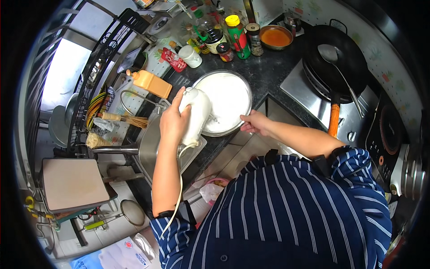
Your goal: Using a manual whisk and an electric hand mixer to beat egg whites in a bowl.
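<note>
My left hand (173, 121) grips a white electric hand mixer (198, 112), tilted over the left side of a round metal bowl (251, 97). White creamy stuff (230, 97) fills much of the bowl; the beaters are mostly hidden under the mixer body. A pale power cord (180, 188) trails from the mixer along my left forearm. With thumb and fingers, my right hand (255, 122) holds the near right rim of the bowl. The bowl rests on the black stone counter (268, 72), close to the counter's front edge.
A steel sink (151, 144) with a faucet lies left of the bowl. Behind stand a yellow-capped jar (238, 37), other bottles and a pan of orange liquid (277, 37). Right, a black wok (332, 64) with a spatula sits on the gas stove (295, 82). An orange bottle (153, 83) stands by the sink.
</note>
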The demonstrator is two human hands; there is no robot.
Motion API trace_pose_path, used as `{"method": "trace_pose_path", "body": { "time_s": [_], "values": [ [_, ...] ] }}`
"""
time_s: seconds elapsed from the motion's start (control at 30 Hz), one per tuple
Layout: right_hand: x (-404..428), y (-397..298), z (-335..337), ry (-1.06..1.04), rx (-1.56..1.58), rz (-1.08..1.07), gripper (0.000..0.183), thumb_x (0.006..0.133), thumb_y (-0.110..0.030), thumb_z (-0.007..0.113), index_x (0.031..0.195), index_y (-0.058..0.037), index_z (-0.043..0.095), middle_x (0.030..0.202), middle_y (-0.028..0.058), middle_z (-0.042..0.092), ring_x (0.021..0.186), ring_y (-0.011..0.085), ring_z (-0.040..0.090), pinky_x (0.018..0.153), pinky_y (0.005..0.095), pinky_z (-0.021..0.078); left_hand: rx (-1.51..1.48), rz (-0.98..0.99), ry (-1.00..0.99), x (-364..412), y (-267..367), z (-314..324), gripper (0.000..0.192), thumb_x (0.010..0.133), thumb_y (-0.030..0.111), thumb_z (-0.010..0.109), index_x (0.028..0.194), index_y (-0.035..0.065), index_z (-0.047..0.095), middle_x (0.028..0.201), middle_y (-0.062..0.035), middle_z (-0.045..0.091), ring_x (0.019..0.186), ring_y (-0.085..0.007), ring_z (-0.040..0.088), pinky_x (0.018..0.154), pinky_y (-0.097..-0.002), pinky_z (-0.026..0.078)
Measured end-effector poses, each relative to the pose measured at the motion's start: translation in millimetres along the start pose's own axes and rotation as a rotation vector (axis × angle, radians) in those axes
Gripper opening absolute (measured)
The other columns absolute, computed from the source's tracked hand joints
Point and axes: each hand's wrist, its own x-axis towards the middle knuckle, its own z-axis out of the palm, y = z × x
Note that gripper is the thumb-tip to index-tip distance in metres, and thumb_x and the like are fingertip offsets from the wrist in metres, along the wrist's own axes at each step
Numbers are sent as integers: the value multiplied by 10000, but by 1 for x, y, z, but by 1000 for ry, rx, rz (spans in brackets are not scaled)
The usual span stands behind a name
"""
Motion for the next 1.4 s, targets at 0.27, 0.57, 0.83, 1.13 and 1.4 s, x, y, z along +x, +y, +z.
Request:
{"method": "trace_pose_path", "body": {
  "time_s": [0.27,0.57,0.83,1.13,1.4],
  "values": [
    [4,5,-2,3,-9,-13,242,887,-296,559,1034,-126,470,838,28,581,747,133,611,676,286,484,129,-139,178,44,-1,20,504,808,285,607,1215,25,463,1043,-228,600,967,-378,575,822,-423,450],
    [3,1,-4,-4,-35,-2,317,874,-282,560,1103,-97,443,907,84,571,791,190,614,750,364,477,-72,-90,112,92,28,58,472,736,248,667,1138,47,524,972,-227,619,918,-370,593,803,-430,462],
    [0,0,-3,-3,-3,-1,232,876,-282,575,1020,-124,484,833,35,593,734,152,605,686,291,472,-90,39,-11,55,42,46,449,745,219,650,1146,53,536,946,-216,629,903,-345,609,786,-395,472],
    [6,3,-1,1,-15,-13,210,885,-277,558,1018,-134,478,828,33,596,743,154,602,699,299,472,243,-80,-107,17,14,3,429,746,136,555,1168,73,511,915,-233,628,880,-372,608,782,-461,476],
    [6,2,-5,-20,-52,-20,240,871,-268,560,1031,-119,458,852,48,592,751,169,611,719,323,475,113,-127,169,57,2,39,470,730,148,612,1181,78,498,919,-225,628,876,-378,605,771,-455,471]
  ]
}}
